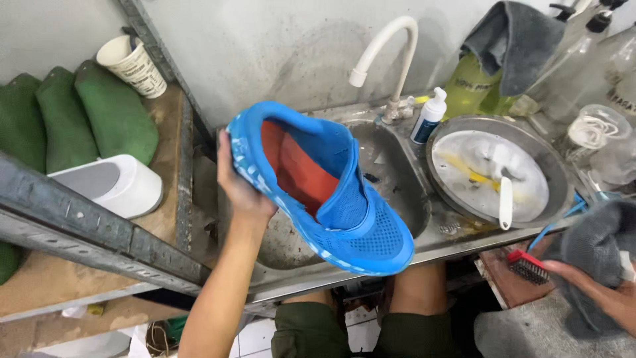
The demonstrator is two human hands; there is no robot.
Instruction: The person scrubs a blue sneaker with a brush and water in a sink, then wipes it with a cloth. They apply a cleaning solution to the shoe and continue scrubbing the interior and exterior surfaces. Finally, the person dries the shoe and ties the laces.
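The left hand holds a blue mesh sneaker by its heel, fingers wrapped around the back, tilted toe-down above the steel sink. That heel-only grip looks risky: a wet sole could slip free and drop into the basin (or knock the pump bottle nearby). The right hand, fingers closed on a grey cloth beside a red-handled brush, could drag the brush off its ledge.

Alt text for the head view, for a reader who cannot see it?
The left hand holds a blue mesh shoe with a red insole above a metal sink. The right hand grips a grey cloth near a red brush.
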